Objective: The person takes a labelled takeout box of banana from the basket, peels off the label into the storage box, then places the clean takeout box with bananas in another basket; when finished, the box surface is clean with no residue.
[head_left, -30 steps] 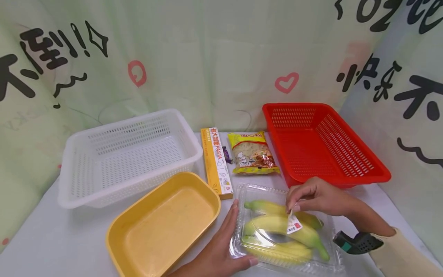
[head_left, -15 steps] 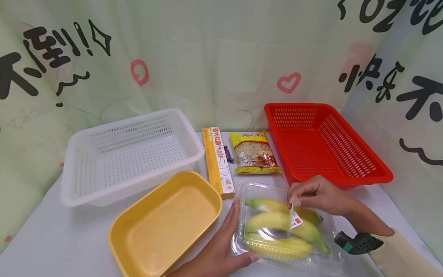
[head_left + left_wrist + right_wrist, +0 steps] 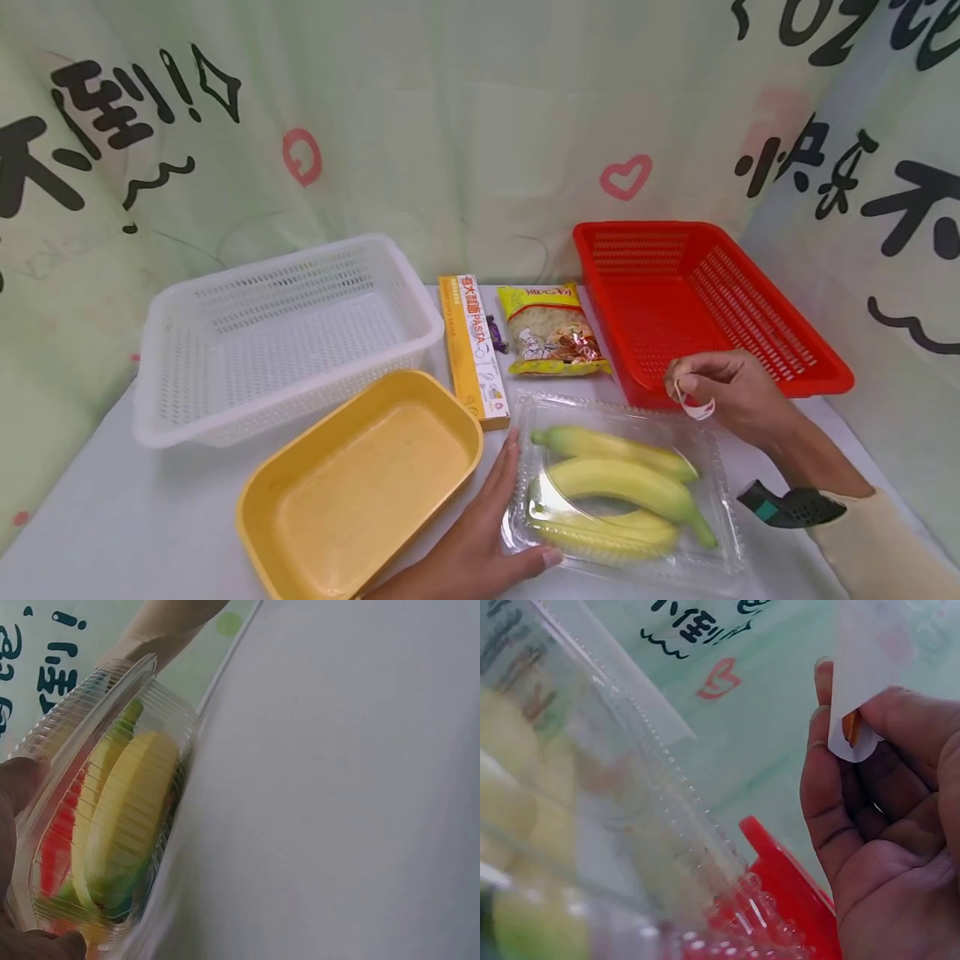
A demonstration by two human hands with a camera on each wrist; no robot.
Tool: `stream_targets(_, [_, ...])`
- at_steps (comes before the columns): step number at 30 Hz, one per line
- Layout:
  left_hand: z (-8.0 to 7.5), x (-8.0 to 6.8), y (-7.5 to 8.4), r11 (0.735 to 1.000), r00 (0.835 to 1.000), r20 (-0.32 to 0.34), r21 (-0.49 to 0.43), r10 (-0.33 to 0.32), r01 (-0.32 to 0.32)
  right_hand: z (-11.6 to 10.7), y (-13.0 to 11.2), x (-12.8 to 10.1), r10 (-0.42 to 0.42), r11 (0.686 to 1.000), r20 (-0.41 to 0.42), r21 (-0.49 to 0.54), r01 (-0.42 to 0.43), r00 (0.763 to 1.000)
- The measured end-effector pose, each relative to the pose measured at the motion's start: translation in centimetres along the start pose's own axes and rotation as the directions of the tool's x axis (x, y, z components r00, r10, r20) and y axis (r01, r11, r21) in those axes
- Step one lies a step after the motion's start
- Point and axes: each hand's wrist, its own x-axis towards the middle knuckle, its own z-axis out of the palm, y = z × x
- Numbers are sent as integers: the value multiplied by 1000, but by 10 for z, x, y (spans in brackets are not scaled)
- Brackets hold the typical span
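Observation:
A clear plastic clamshell box (image 3: 720, 517) with several bananas (image 3: 626, 483) inside lies on the table. My left hand (image 3: 480, 525) rests against its left side, fingers straight along the edge and thumb at the near corner; the left wrist view shows digits at the box (image 3: 139, 889). Above the far right corner of the box, my right hand (image 3: 727, 392) pinches a curled white sticker label (image 3: 697, 409) between thumb and fingers. In the right wrist view the white label (image 3: 862, 652) hangs from the right hand (image 3: 892, 795), its lower end curled with an orange patch inside.
To the left stand a yellow tray (image 3: 360, 492) and a white perforated basket (image 3: 307, 333). A pasta box (image 3: 472, 350), a small purple packet (image 3: 495, 333) and a yellow noodle bag (image 3: 555, 329) lie behind the clamshell. A red basket (image 3: 667, 321) stands at back right.
The label has come off the clamshell lid. My right hand has moved up and to the right with it, and the label has curled. The left hand has stayed against the box.

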Motion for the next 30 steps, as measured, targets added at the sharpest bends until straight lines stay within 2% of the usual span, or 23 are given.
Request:
stream_targets(5, [0,0,0,999,1000,-7,26,21,-21,-1,-2,-5,67,995,26,-80,-65,997])
stream_targets(10, [-1,0,2,999,1000,-11,35,24,-24,4,-8,-4,90,980,-23,-175,-93,996])
stream_targets(17, [-1,0,7,997,998,-37,53,50,-48,13,-19,0,213,926,-44,-311,-216,976])
stream_targets(20, [-1,-1,11,997,999,-38,73,28,-26,18,-23,5,248,907,-29,-344,-243,968])
stream_targets(26, [-3,-2,22,988,997,-41,135,-72,77,32,-30,15,270,888,-24,-380,-259,963])
stream_targets(28, [-5,-3,27,983,995,-47,162,-84,91,36,-32,18,279,880,-30,-391,-268,960])
stream_targets(30, [-7,-2,32,977,996,-54,196,-70,80,39,-34,20,285,875,-31,-401,-273,958])
